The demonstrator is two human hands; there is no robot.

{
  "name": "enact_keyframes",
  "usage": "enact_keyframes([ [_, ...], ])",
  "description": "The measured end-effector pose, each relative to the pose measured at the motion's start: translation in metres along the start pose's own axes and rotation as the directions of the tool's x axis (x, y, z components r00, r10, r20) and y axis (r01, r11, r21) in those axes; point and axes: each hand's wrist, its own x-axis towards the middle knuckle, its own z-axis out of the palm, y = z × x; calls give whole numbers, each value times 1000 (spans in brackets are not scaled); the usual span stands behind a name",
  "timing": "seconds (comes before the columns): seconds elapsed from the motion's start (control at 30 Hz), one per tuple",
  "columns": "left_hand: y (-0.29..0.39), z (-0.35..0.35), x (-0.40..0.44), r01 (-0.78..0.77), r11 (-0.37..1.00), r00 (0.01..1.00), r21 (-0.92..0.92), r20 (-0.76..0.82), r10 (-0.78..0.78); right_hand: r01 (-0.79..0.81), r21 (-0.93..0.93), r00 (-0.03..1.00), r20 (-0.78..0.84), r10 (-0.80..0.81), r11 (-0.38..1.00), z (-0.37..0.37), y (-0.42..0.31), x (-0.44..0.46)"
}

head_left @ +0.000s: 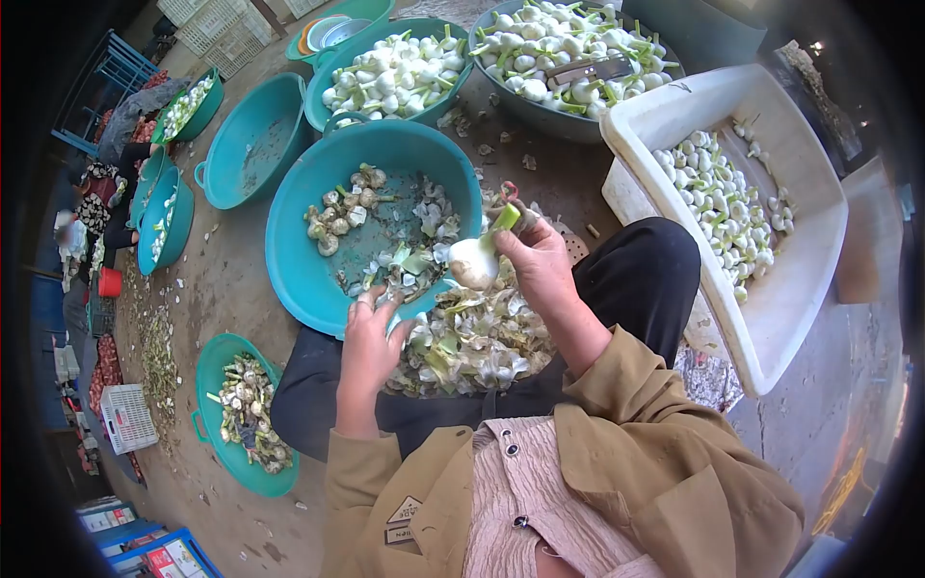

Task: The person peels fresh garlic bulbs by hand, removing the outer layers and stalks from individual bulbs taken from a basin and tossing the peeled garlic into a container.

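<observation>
Between right hand (pixel 538 265), white tub (pixel 807 197) — knee (pixel 650 265)

A brownish-grey floor (pixel 228 279) is seen, scuffed and worn — littered with pale scraps (pixel 159 356), thickly just ahead of the white crate (pixel 128 418) and to its right. Red patterned sacking (pixel 104 371) is found just ahead of the crate, and a red bucket (pixel 110 282) is set farther ahead. Well ahead, a blue metal frame (pixel 130 60) is shown; ahead and rightward, pale slatted containers (pixel 227 37) are grouped. Behind the crate, blue-edged boxes (pixel 169 559) are placed. Cooler, bluish light is cast far to its right.
</observation>
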Motion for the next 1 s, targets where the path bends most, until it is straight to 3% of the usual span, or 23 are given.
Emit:
enact_keyframes([
  [0.03,18,-8,10,8,1000,1000,3,0,-8,-37,-154,992,116,56,987,4,-3,-5],
  [0.1,51,-18,25,-27,839,979,-544,-186,-89,-22,-252,970,229,82,968,12,-3,-12],
  [0.2,66,-12,33,-123,905,966,-406,-256,16,18,-250,955,290,57,968,11,7,-13],
  [0.27,67,-2,30,-110,910,961,-401,-277,-6,225,-404,939,332,-88,887,9,9,-12],
  [0.37,74,5,27,-95,908,951,-409,-308,-39,215,-432,941,333,-66,876,12,3,-15],
  [0.43,76,3,27,6,887,974,-461,-197,-109,221,-488,933,358,-37,844,12,-1,-16],
  [0.5,72,4,27,-12,885,974,-466,-204,-95,324,-586,889,458,-26,742,11,-1,-15],
  [0.57,65,3,27,-15,833,986,-553,-144,-78,315,-558,886,463,-26,768,7,5,-14],
  [0.63,51,-4,25,-48,814,992,-578,-122,-29,31,-449,960,261,98,893,9,6,-16],
  [0.7,43,-15,19,22,706,994,-708,94,63,-94,-306,970,185,156,947,8,-3,-13],
  [0.73,42,-14,16,106,641,994,-760,93,-54,-90,-288,965,213,156,953,7,-6,-11],
  [0.77,42,-11,17,105,644,994,-758,95,-50,-87,-268,958,242,154,959,6,-7,-10],
  [0.83,47,-8,19,67,513,956,-856,-92,-279,-13,-277,941,323,106,961,8,-7,-13],
  [0.87,47,-12,19,38,615,973,-788,-110,-201,61,-283,912,406,62,957,10,-6,-14],
  [0.9,44,-12,20,42,615,972,-787,-110,-207,57,-283,910,409,66,958,11,-7,-14],
  [0.97,38,-10,20,-198,767,970,-610,-235,63,226,-375,872,489,-15,899,11,-8,-15],
  [1.0,37,-10,19,-199,764,971,-614,-228,70,227,-359,885,464,-38,905,13,-6,-16],
])
